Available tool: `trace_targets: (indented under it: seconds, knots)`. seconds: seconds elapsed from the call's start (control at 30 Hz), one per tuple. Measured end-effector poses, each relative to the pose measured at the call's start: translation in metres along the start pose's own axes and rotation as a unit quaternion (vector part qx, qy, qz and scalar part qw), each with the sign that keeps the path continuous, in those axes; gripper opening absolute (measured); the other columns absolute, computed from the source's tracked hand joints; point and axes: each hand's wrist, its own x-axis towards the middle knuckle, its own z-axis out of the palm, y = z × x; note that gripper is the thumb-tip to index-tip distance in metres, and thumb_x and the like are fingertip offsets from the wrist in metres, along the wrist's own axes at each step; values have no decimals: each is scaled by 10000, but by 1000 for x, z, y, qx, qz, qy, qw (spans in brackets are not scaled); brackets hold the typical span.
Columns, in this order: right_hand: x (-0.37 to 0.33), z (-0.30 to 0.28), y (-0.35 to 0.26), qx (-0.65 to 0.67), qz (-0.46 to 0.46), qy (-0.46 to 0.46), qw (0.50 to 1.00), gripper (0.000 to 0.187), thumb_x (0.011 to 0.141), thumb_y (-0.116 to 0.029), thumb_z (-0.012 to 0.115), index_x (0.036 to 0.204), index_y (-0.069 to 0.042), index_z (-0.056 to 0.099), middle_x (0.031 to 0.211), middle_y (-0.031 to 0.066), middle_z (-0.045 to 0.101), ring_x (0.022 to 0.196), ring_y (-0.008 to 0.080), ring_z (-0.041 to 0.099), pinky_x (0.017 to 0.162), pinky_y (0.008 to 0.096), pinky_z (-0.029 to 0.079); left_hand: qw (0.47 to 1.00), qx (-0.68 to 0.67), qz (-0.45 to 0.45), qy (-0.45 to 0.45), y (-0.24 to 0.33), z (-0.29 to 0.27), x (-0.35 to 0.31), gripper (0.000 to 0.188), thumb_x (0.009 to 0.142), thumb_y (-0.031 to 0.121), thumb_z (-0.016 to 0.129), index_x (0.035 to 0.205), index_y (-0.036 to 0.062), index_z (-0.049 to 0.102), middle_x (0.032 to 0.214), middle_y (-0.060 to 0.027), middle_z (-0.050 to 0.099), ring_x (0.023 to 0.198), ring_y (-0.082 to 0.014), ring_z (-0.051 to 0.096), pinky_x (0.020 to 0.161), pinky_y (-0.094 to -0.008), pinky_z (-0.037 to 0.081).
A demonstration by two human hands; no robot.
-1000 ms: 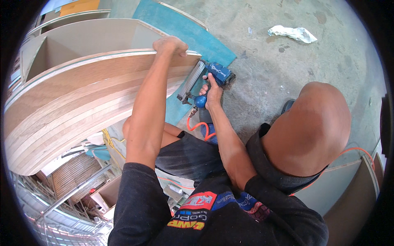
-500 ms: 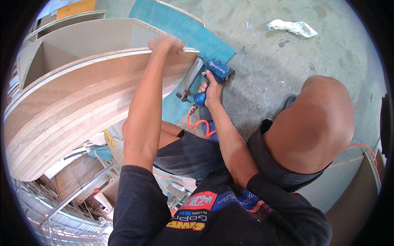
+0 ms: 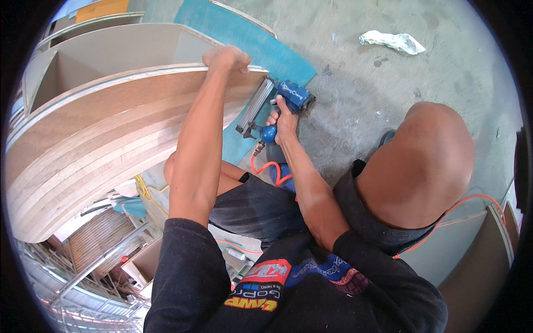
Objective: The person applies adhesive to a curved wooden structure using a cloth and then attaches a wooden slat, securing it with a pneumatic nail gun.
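Observation:
My right hand (image 3: 285, 123) is wrapped round the grip of a blue pneumatic nail gun (image 3: 293, 95). The gun's nose meets the near end of a wooden panel (image 3: 133, 94), and its silver magazine (image 3: 256, 105) slants down toward me. An orange air hose (image 3: 272, 168) hangs from its fitting. Over the panel's top edge, close to that same end, my left hand (image 3: 226, 57) is closed, its fingers curled to the far side and partly hidden. The panel stands on edge and belongs to a box-like frame with a grey inner face (image 3: 122, 53).
A teal sheet (image 3: 277, 49) lies on the concrete floor (image 3: 355, 83) under the frame's end. Crumpled white plastic (image 3: 393, 41) lies farther off. More of the orange hose (image 3: 472, 198) runs past my right knee toward grey boards (image 3: 458, 250). Yellow cord (image 3: 145, 188) hangs at the left.
The orange hose has shifted and now shows in a longer loop beside my right knee. Both hands keep their holds; the view has moved slightly.

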Motion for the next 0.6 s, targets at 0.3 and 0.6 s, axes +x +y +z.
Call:
trace_targets:
  seconds: [0.3,0.6]
  knots:
    - [7,-4,8,26,-1,-4,1000,301,946,-366,732,910,-84,631,557,-13,453,443,119,438,447,308,388,1000,3,-7,-13,3,2,5,472,787,411,778,1219,222,760,1319,-40,705,1258,-218,641,974,-367,471]
    - [4,-6,5,-13,7,1,1000,331,982,-413,686,941,-90,623,573,-28,425,473,112,440,476,301,413,1000,18,-17,-15,8,0,6,497,806,443,784,1250,223,745,1359,-46,683,1302,-213,610,1005,-369,447]
